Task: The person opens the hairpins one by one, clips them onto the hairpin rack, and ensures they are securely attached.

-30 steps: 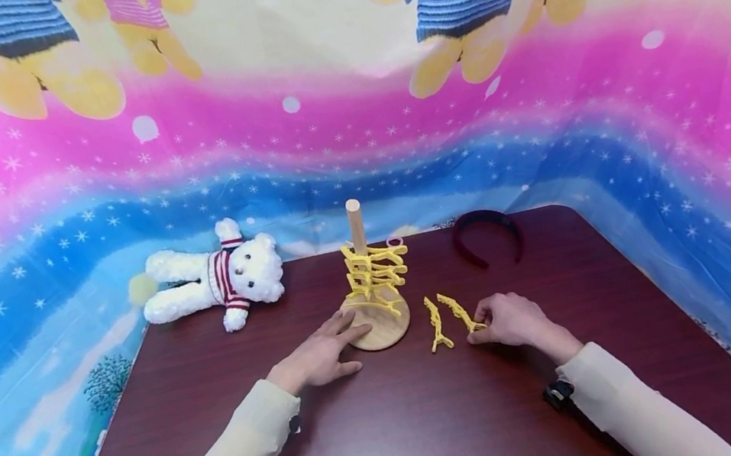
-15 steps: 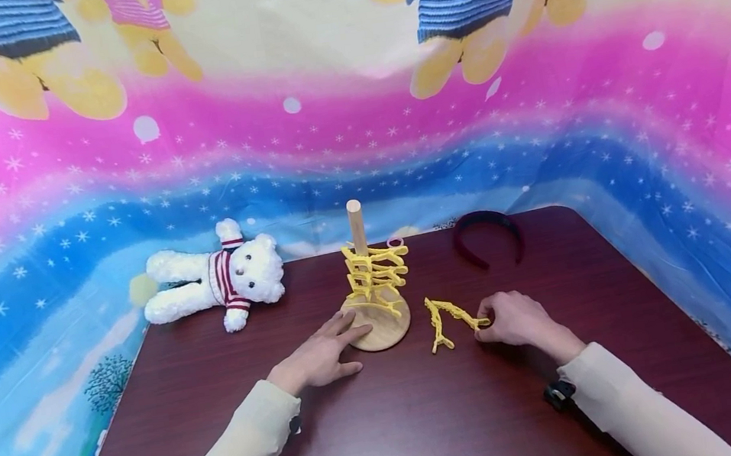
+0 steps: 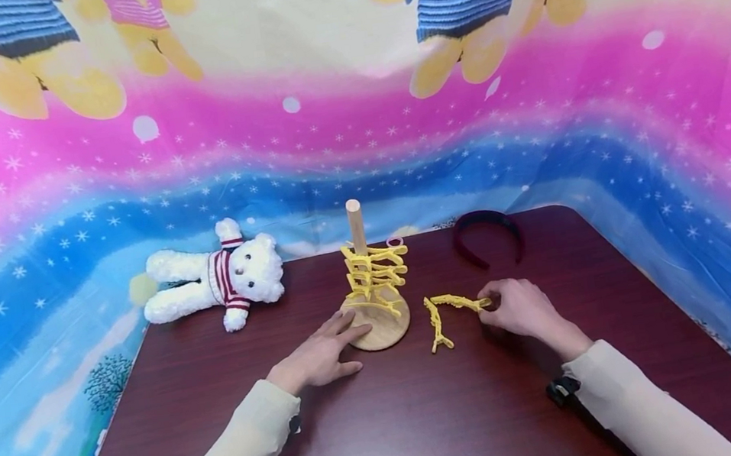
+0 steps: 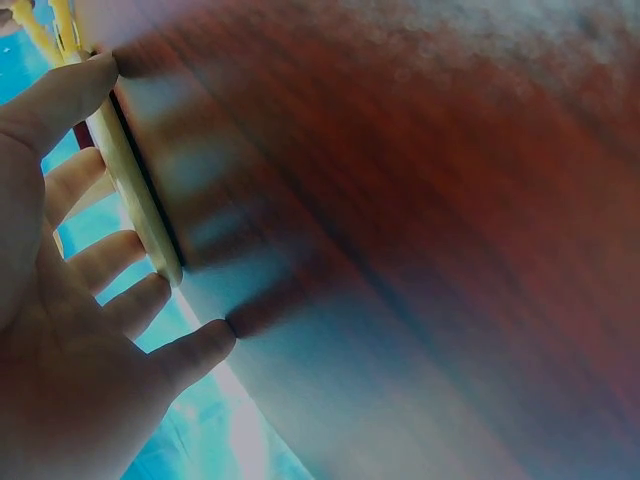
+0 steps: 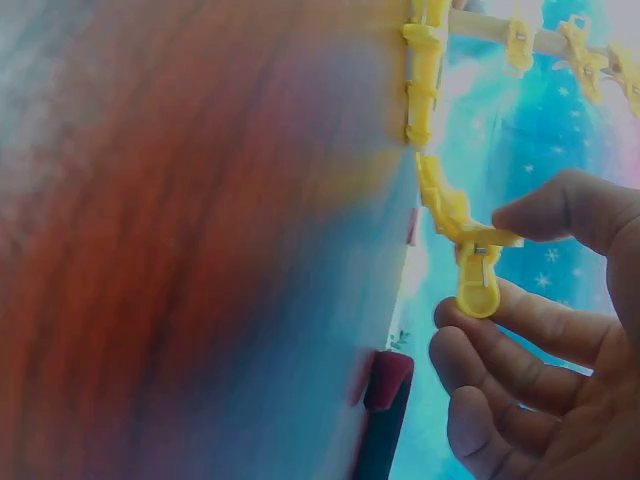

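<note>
"One held clip and one loose clip, both yellow, right of the wooden base. Do I read that correctly?"

"Yes. My right hand pinches the held clip's right end between thumb and fingers. The loose clip lies on the table, just left of it."

"What worries you first?"

"The tips. The held clip's left end sits so close to the loose one's far end that I can't tell whether they touch. If they hook, lifting one could drag both."

"And the pinch?"

"Only the end is gripped, so the long part could twist or sag. An uneven squeeze might let it slide off the thumb and drop."

"Your left hand?"

"Released: fingers straight and spread against the left side of the base, grasping nothing. Should that contact slip, a knock on the post could rock it."

"The mounted clips?"

"They're stacked close on the post, ends sticking out to the right. Anything passed in tightly from that side might snag one and pull it askew."

"Anything beyond?"

"The headband, near my right hand on its far side. A wide sweep that way could nudge it."
</note>
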A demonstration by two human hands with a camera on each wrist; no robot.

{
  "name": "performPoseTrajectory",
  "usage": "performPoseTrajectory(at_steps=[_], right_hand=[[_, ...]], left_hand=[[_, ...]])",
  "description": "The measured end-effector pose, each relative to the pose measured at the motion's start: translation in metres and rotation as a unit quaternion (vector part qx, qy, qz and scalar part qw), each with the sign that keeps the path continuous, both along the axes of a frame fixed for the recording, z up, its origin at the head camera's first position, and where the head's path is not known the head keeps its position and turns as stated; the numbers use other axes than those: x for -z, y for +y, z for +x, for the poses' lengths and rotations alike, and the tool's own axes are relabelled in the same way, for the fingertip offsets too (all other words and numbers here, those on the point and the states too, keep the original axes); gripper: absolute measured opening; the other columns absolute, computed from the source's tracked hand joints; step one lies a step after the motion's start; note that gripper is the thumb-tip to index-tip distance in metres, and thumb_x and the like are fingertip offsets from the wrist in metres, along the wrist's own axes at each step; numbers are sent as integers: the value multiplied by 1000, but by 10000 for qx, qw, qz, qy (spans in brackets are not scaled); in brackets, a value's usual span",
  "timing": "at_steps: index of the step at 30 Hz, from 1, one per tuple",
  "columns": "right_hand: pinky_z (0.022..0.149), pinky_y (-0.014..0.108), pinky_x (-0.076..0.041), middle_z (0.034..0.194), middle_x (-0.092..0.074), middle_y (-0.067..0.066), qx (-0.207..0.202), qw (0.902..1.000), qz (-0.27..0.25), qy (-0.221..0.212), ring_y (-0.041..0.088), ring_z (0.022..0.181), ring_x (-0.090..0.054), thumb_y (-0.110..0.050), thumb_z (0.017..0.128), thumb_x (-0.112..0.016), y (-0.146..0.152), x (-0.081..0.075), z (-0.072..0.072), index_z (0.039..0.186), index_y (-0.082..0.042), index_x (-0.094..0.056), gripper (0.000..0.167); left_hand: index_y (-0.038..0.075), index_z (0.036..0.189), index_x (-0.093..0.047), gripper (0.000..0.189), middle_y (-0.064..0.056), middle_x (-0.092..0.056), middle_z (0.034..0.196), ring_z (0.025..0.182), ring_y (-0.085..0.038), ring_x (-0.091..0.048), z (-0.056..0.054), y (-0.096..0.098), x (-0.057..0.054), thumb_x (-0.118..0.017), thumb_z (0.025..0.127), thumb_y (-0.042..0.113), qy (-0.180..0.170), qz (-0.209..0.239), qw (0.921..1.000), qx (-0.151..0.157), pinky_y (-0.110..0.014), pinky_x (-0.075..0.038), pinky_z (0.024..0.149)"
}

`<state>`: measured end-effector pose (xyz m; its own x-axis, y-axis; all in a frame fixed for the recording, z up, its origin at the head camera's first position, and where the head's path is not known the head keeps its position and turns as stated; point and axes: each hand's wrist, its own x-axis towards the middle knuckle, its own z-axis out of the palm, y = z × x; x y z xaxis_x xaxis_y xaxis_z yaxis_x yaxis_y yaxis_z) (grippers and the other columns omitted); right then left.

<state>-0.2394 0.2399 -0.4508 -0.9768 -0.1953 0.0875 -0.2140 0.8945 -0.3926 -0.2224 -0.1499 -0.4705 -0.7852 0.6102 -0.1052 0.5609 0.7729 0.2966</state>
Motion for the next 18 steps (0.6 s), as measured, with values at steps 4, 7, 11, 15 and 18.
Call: performPoseTrajectory(at_steps=[4,7,11,15,18], right_hand=[[66,34,-52,89,-74,1,-74,9994,-234,263,13,77,-65,-29,80,-76,2,-6,-1,106,-14,-76,30],[68,34,-52,87,-75,1,-86,9984,-405,392,13,76,-65,-28,81,-77,3,-11,-1,106,-11,-76,30],[70,34,-53,86,-75,1,-23,9972,-568,495,12,76,-67,-28,82,-76,2,-18,-3,105,-12,-76,28],[72,36,-55,86,-76,-1,-1,9964,-667,520,13,77,-69,-30,83,-76,1,-25,-4,105,-14,-76,27],[72,35,-54,86,-76,-1,-34,9959,-742,521,12,78,-69,-34,84,-77,0,-33,-5,105,-15,-76,28]], left_hand=[[25,154,-40,66,-15,-21,166,155,-36,-17,0,0,-1,-67,95,38,-6,-13,10000,-13,-54,-30,119],[26,154,-40,66,-15,-21,167,155,-35,-17,0,0,0,-67,95,39,14,-51,10000,-20,-54,-31,119],[26,155,-39,66,-14,-20,167,155,-35,-17,0,0,1,-66,96,39,-2,-56,10000,-22,-54,-30,119],[24,154,-40,65,-16,-21,166,155,-37,-17,-1,0,0,-66,96,38,28,-9,10000,34,-54,-31,119],[24,154,-40,66,-17,-22,166,155,-37,-17,0,0,0,-66,96,38,49,-10,10000,55,-54,-31,119]])
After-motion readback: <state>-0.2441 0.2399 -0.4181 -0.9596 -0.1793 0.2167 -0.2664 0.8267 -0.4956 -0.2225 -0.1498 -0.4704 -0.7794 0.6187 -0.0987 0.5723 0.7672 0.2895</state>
